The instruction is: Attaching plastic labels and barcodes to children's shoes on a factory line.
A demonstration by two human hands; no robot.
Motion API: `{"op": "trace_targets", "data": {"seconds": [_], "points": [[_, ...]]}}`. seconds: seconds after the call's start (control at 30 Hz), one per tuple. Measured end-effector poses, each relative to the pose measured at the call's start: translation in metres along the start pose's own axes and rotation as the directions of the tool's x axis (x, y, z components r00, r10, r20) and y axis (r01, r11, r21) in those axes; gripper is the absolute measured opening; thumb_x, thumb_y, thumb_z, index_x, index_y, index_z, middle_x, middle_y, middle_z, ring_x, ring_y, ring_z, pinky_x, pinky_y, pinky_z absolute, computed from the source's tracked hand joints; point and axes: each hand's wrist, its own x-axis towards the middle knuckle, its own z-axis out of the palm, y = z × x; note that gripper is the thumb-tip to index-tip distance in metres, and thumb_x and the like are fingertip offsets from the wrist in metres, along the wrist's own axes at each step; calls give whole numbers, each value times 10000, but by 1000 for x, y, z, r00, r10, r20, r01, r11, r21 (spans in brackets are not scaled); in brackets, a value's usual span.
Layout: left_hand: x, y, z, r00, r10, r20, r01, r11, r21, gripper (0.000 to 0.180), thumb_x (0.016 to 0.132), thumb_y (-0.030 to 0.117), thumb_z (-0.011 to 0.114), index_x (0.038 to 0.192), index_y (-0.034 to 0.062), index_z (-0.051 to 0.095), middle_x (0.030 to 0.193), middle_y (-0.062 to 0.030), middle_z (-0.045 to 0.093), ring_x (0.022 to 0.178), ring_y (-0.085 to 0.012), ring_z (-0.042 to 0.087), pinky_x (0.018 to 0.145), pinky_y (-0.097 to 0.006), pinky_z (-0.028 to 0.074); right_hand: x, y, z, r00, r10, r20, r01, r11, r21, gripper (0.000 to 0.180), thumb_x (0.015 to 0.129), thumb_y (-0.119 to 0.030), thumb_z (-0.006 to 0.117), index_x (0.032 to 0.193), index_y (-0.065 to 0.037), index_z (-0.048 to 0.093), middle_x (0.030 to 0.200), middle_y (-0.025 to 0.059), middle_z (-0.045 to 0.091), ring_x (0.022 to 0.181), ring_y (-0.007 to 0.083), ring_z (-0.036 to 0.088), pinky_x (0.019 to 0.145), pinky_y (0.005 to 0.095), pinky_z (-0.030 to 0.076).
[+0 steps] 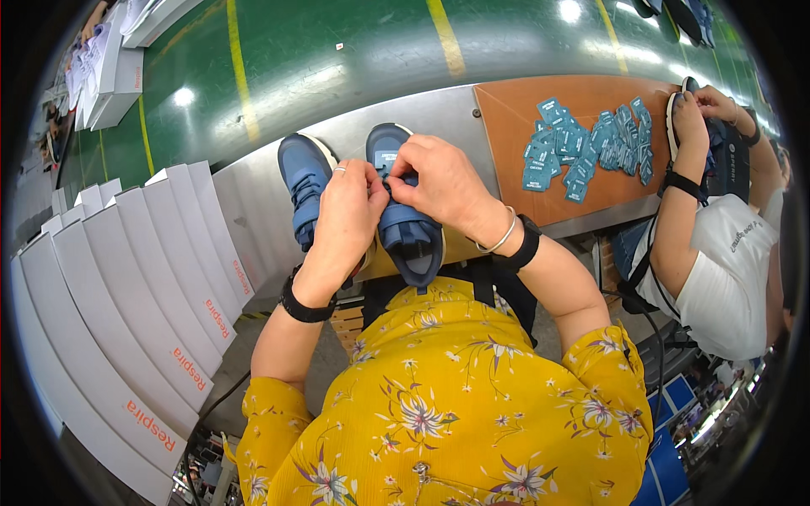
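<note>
a: hands (396,198)?
b: left hand (350,215) and right hand (443,185) both pinch the blue shoe (409,232) at its strap, on the steel table (439,114) edge.
a: other shoe (304,181)?
b: just left, untouched. teal tags (586,148) lie well right.

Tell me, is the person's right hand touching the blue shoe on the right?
Touching. The head view shows the right hand lying on the right blue shoe, its fingers pinching at the shoe's tongue.

A green conveyor belt (337,59) with yellow lines (glossy, catching lamp glare) runs past the steel bench (439,114); white boxes (110,312) stand left.
</note>
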Motion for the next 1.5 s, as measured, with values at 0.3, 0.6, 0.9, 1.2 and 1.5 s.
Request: {"op": "trace_targets", "data": {"seconds": [0.3,0.6,0.9,1.2,1.5], "points": [[4,4,-10,991,-78,105,84,995,-55,126,879,28,673,978,-23,616,912,-180,669,811,-306,676,738,-386,534,-4,8,-8,997,-77,26,76,996,54,140,783,-33,766,848,-26,642,867,117,646,833,328,637,733,398,524],[1,1,-10,1000,-7,-19,5,998,-65,127,898,22,668,1014,-27,659,909,-164,696,747,-254,695,696,-341,549,-5,10,-13,998,-14,65,3,987,163,126,798,-47,761,888,-20,677,899,142,654,859,352,639,762,421,531],[1,2,-11,999,-4,40,6,999,-50,119,899,17,662,1013,-18,663,932,-135,692,772,-250,693,702,-333,555,-7,6,-2,998,55,-6,-53,989,135,136,806,-9,772,925,-27,709,913,107,679,800,275,657,713,340,524],[1,15,-5,916,356,-187,-356,934,33,140,834,40,772,944,10,691,946,-117,686,863,-294,677,765,-372,547,-34,9,-18,965,244,-94,-212,941,265,114,851,-64,763,951,-23,725,927,90,677,790,196,662,674,304,528],[4,18,-1,972,206,-110,-192,973,129,83,844,68,762,897,33,710,901,-111,686,838,-299,686,733,-376,542,-69,61,-90,866,116,-487,-277,922,-272,126,850,-89,758,967,-51,732,925,92,694,860,290,647,781,369,530]]}}
